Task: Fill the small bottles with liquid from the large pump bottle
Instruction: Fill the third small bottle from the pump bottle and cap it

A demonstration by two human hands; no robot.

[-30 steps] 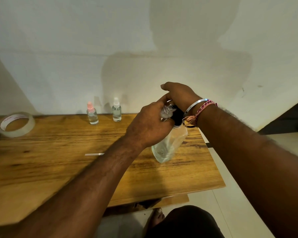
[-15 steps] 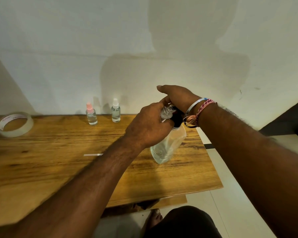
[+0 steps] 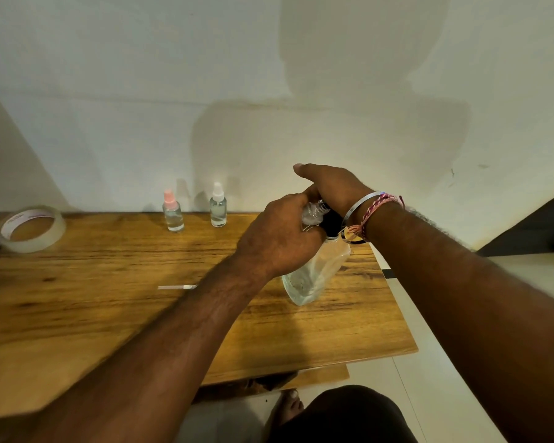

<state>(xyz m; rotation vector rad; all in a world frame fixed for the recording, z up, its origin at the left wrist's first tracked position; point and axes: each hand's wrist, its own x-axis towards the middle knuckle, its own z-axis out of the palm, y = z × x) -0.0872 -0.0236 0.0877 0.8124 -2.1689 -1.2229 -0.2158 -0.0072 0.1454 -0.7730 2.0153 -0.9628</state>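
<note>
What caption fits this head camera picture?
Left hand holds small bottle at pump bottle, right hand on top.

Both forearms bare, no sleeves. Right wrist (image 3: 370,215) at 2 o'clock — silver bangle (image 3: 359,203) w/ pink-red braided thread band (image 3: 379,204). Dark trousers (image 3: 343,414), bare foot (image 3: 288,407) — 6 o'clock.

Both forearms reach forward and meet in front of the person, the left coming in from low on the left, the right from the right side. The left hand (image 3: 279,241) shows its back, knuckles up and fingers curled under around something small and clear, though the grip itself is mostly hidden. The right hand (image 3: 331,187) sits just above and behind it, wrist bent and thumb stretched out leftward, its fingers seemingly wrapped downward.
</note>
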